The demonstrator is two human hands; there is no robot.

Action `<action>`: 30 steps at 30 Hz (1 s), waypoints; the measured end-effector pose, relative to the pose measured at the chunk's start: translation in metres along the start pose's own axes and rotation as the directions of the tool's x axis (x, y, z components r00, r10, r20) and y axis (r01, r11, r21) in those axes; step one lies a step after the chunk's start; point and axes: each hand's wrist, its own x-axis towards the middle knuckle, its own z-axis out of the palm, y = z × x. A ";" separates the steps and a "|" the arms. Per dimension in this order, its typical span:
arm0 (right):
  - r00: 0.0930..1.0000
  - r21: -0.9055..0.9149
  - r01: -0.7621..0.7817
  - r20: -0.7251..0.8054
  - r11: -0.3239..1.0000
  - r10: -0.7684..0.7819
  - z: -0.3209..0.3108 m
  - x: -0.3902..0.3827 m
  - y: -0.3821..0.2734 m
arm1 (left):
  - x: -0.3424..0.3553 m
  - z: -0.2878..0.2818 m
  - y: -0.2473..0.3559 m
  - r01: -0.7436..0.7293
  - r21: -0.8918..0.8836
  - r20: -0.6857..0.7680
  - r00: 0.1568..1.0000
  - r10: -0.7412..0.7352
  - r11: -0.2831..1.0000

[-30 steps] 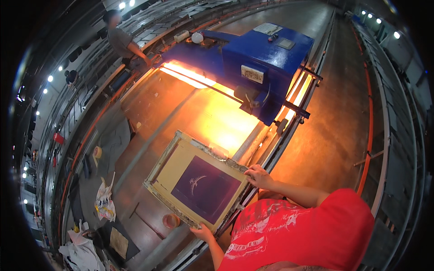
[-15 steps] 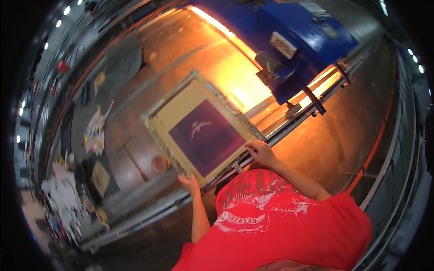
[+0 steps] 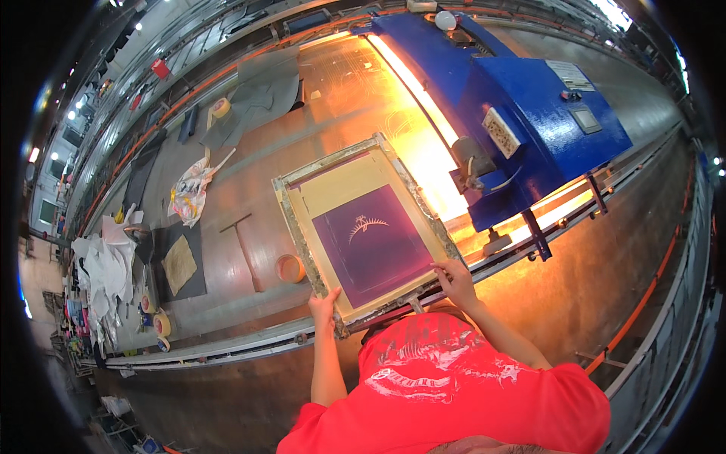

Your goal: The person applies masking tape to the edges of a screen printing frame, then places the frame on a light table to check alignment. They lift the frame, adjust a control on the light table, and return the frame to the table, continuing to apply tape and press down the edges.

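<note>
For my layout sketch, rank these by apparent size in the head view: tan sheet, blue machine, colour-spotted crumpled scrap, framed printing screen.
Largest to smallest:
1. blue machine
2. framed printing screen
3. colour-spotted crumpled scrap
4. tan sheet

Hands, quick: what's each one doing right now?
Left hand: closed, holding the framed screen near its lower left corner.
Right hand: closed, holding it near the lower right.

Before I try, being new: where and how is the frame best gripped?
I'd grip the frame by its rim near the two closest corners, left hand from the left, right hand from the right: it's wide and flat, with the rim surrounding a purple panel.
</note>
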 end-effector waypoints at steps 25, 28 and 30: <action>0.976 0.226 -0.002 0.212 0.974 -0.047 -0.126 0.004 0.038 | -0.175 0.016 0.249 -0.645 -0.074 -0.683 0.589 0.432 0.761; 0.972 0.216 0.032 0.222 0.976 -0.081 -0.139 0.009 0.045 | -0.186 0.049 0.257 -0.695 -0.130 -0.743 0.541 0.394 0.707; 0.971 0.217 0.029 0.227 0.976 -0.079 -0.148 0.012 0.050 | -0.186 0.052 0.257 -0.686 -0.185 -0.740 0.568 0.360 0.703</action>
